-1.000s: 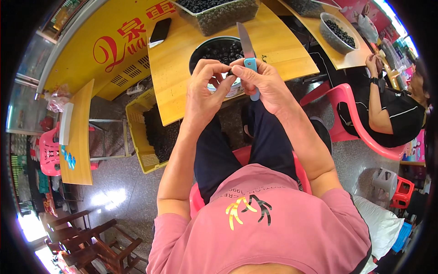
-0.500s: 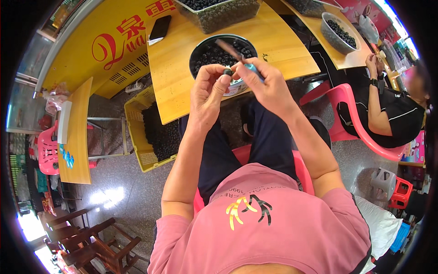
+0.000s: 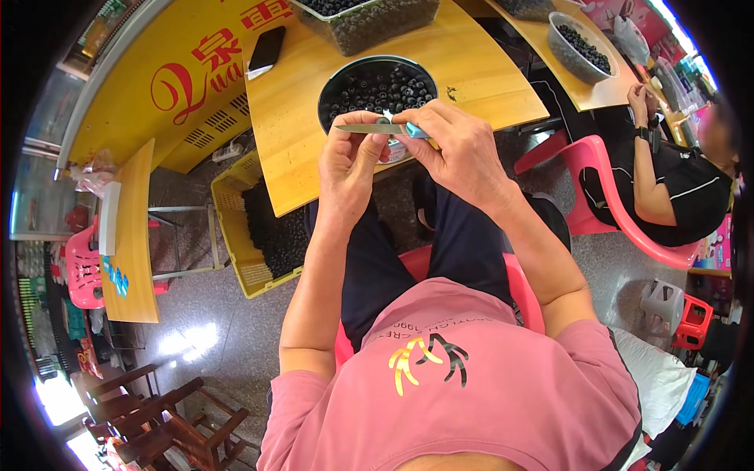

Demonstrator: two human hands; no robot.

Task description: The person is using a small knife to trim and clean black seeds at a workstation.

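Observation:
My left hand (image 3: 345,173) pinches a small dark round fruit (image 3: 383,120) between thumb and fingers. In my right hand (image 3: 465,149) is a small knife (image 3: 360,128) with a blue handle; its blade lies level across the fruit and points left. Part of the fruit is hidden behind the blade and fingers. Both hands are over the near edge of a round container (image 3: 321,100) holding many dark round fruits (image 3: 385,88), which stands on the wooden table (image 3: 287,149).
A clear tub (image 3: 385,27) of dark fruits and a black phone (image 3: 268,47) lie farther back. A yellow crate (image 3: 234,243) of fruits stands on the floor at left. To the right are another bowl (image 3: 559,49) of fruits and a seated co-worker (image 3: 660,184) on a pink chair (image 3: 601,169).
The knife has swung down from pointing up and left to lying level across the fruit. My right hand has turned with it. My left hand still pinches the fruit.

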